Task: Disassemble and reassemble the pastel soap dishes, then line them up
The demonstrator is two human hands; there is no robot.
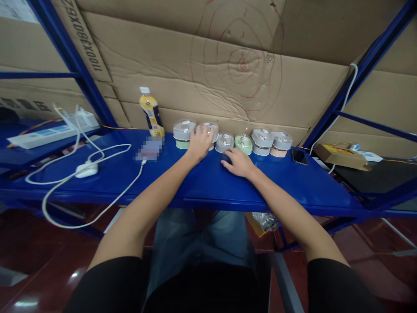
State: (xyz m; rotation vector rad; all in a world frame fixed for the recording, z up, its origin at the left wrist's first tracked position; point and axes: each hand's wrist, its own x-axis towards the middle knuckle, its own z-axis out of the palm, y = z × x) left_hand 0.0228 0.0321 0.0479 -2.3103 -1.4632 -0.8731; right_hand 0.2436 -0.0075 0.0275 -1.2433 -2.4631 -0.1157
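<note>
Six small round containers [224, 140] stand mid-frame; one yellow bottle [151, 114], one dark phone [299, 157], two hands [199, 144].
</note>
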